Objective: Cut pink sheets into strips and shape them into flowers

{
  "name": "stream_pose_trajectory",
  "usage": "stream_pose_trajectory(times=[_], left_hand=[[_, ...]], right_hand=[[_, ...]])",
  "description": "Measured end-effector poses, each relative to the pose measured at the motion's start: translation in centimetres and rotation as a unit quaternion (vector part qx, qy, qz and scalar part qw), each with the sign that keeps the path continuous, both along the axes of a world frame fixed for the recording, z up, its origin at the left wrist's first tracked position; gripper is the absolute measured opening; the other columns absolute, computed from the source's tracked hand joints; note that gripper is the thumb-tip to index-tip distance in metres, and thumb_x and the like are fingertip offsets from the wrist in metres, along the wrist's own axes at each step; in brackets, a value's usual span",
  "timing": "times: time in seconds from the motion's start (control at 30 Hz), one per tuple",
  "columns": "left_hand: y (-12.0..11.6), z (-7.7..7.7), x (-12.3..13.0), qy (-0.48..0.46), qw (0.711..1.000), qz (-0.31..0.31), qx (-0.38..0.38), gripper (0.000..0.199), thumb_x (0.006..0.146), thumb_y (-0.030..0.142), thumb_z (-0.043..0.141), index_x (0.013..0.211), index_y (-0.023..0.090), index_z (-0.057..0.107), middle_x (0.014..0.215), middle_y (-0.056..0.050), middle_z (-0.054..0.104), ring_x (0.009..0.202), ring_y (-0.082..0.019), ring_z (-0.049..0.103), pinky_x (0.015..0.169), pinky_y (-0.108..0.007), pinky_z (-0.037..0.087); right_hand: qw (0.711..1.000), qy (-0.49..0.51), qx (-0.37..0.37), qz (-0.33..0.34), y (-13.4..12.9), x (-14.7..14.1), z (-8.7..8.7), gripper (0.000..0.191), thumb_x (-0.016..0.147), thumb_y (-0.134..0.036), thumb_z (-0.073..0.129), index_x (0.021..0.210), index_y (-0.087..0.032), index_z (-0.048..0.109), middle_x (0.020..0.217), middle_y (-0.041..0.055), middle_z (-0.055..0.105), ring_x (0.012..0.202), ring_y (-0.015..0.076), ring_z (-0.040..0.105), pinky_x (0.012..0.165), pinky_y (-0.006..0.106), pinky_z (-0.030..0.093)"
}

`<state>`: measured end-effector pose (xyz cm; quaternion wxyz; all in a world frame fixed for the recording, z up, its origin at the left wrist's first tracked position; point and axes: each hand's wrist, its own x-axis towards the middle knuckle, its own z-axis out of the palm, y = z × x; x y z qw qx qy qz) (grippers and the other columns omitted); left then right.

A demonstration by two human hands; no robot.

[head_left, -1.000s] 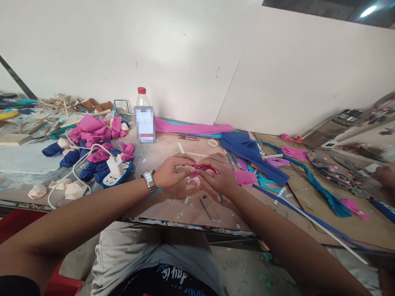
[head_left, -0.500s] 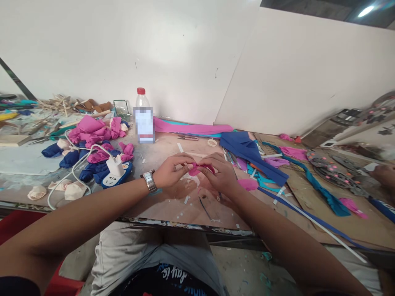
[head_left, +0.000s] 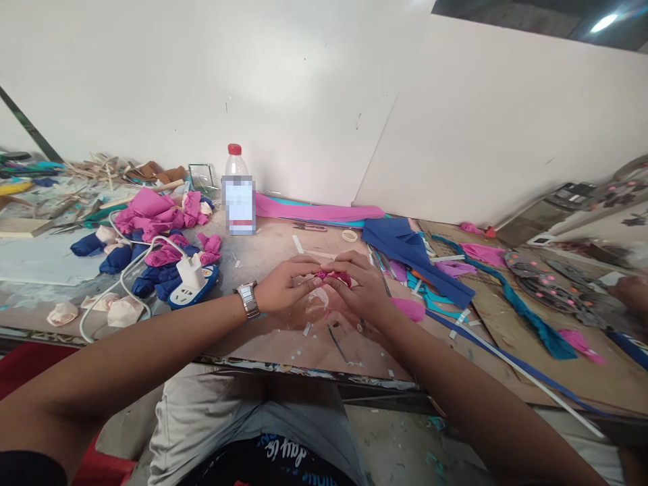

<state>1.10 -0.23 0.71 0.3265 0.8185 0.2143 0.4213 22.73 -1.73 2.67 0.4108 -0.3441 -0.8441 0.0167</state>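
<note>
Above the middle of the worktable (head_left: 283, 344), a small piece of magenta fabric (head_left: 324, 275) is pinched between my two hands. My left hand (head_left: 291, 283), with a metal watch at the wrist, closes its thumb and fingers on the left end of the piece. On the right end, my right hand (head_left: 357, 280) grips it with bent fingers, which hide part of it. Pink fabric (head_left: 409, 309) shows beside my right wrist. A bottle with a red cap (head_left: 235, 150) stands behind my left hand.
Left lie pink and blue fabric bundles (head_left: 146, 212), a power strip (head_left: 195, 287) with a white cable, and cream bundles (head_left: 124, 312). Right are blue fabric (head_left: 405, 246), a teal strip (head_left: 521, 307), a white stick (head_left: 536, 378) and another person's hand (head_left: 632, 293).
The magenta piece is less visible between my fingers, its lower flap no longer showing. My left hand has shifted slightly right. The whole view has moved a little.
</note>
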Motion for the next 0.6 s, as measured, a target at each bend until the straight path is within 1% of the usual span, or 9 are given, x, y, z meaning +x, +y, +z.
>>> stream_pose_trajectory(times=[0.1, 0.2, 0.3, 0.37, 0.5, 0.6], left_hand=[[0.0, 0.04, 0.05, -0.005, 1.0, 0.008, -0.001, 0.034, 0.1, 0.041, 0.053, 0.114, 0.019, 0.074, 0.114, -0.012, 0.072, 0.109, -0.023, 0.064, 0.1, -0.038, 0.049], [0.04, 0.16, 0.05, -0.012, 1.0, 0.011, -0.014, 0.034, 0.101, 0.042, 0.051, 0.112, 0.019, 0.074, 0.11, -0.011, 0.072, 0.105, -0.021, 0.065, 0.097, -0.036, 0.049], [0.05, 0.27, 0.06, -0.013, 1.0, 0.009, -0.02, 0.034, 0.101, 0.042, 0.05, 0.112, 0.018, 0.074, 0.109, -0.011, 0.072, 0.104, -0.021, 0.065, 0.097, -0.036, 0.049], [0.01, 0.29, 0.09, -0.01, 1.0, 0.006, -0.021, 0.035, 0.102, 0.041, 0.05, 0.111, 0.018, 0.074, 0.109, -0.011, 0.072, 0.104, -0.021, 0.065, 0.097, -0.036, 0.05], [-0.08, 0.17, 0.13, -0.005, 1.0, 0.001, -0.015, 0.035, 0.102, 0.04, 0.049, 0.114, 0.018, 0.074, 0.112, -0.012, 0.072, 0.108, -0.022, 0.064, 0.1, -0.038, 0.049], [-0.14, 0.11, 0.08, 0.004, 1.0, -0.001, -0.008, 0.037, 0.103, 0.04, 0.047, 0.121, 0.021, 0.072, 0.121, -0.011, 0.071, 0.116, -0.023, 0.062, 0.105, -0.04, 0.046]], right_hand=[[1.0, 0.011, -0.009, -0.001, -0.1, -0.11, 0.04, 0.017, 0.094, -0.038, 0.067, 0.103, -0.025, 0.073, 0.093, 0.006, 0.071, 0.088, 0.0217, 0.066, 0.086, 0.039, 0.052], [0.999, 0.029, -0.014, -0.003, -0.25, -0.2, 0.17, 0.012, 0.093, -0.036, 0.068, 0.095, -0.024, 0.071, 0.09, 0.0052, 0.071, 0.087, 0.0215, 0.066, 0.085, 0.039, 0.052], [0.999, 0.04, -0.015, -0.003, -0.33, -0.19, 0.23, 0.011, 0.093, -0.034, 0.069, 0.088, -0.024, 0.07, 0.089, 0.005, 0.07, 0.088, 0.0214, 0.065, 0.083, 0.039, 0.052], [0.999, 0.039, -0.011, -0.001, -0.36, -0.18, 0.23, 0.01, 0.092, -0.033, 0.07, 0.087, -0.024, 0.069, 0.089, 0.0051, 0.069, 0.088, 0.0211, 0.065, 0.083, 0.038, 0.053], [0.999, 0.034, -0.014, 0.001, -0.35, -0.16, 0.19, 0.007, 0.092, -0.03, 0.069, 0.094, -0.024, 0.071, 0.094, 0.0058, 0.068, 0.09, 0.0208, 0.065, 0.083, 0.037, 0.053], [1.0, 0.021, -0.019, 0.006, -0.26, -0.1, 0.1, 0.013, 0.094, -0.029, 0.067, 0.105, -0.024, 0.073, 0.1, 0.0071, 0.067, 0.093, 0.0207, 0.065, 0.083, 0.036, 0.054]])
